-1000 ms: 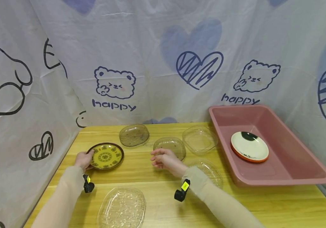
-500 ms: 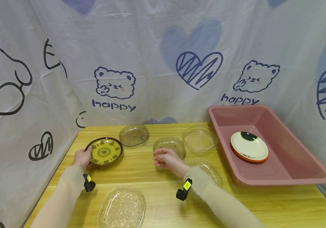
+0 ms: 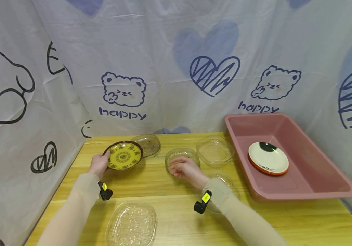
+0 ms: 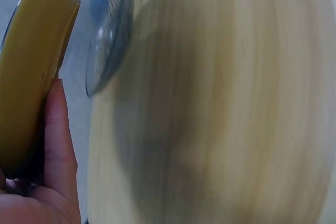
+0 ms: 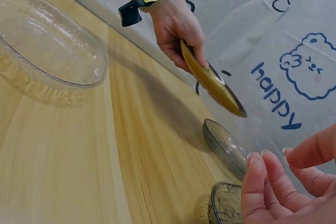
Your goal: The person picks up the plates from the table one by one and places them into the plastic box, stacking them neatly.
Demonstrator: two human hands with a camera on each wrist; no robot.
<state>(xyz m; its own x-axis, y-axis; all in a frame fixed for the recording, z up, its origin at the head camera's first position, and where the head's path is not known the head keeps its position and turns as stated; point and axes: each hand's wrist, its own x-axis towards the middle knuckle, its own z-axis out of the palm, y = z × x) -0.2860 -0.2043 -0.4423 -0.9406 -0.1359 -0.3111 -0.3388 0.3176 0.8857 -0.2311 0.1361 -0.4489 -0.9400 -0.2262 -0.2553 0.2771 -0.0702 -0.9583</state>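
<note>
A yellow patterned plate with a dark brown rim [image 3: 123, 155] is tilted above the left part of the table. My left hand [image 3: 99, 164] grips it by its left edge, thumb on the upper face and fingers beneath. In the left wrist view the plate [image 4: 31, 66] stands clear of the wood, its shadow falling below. My right hand [image 3: 189, 172] hovers with loosely bent fingers and nothing in them, overlapping a clear ribbed dish [image 3: 179, 153] in the head view. Behind the plate, partly covered by it, sits a greyish clear dish [image 3: 151, 145].
Right of the hands stands a deep pink tub [image 3: 314, 177], with a white plate [image 3: 269, 157] stacked on an orange-edged one inside. More clear dishes lie on the wooden table: one at the front [image 3: 132, 223], one at the back [image 3: 215, 150], one under the right forearm [image 3: 229, 184].
My left hand has lifted the yellow plate off the table, tilted it and moved it rightward, across the dish at the back. My right hand has shifted slightly right.
</note>
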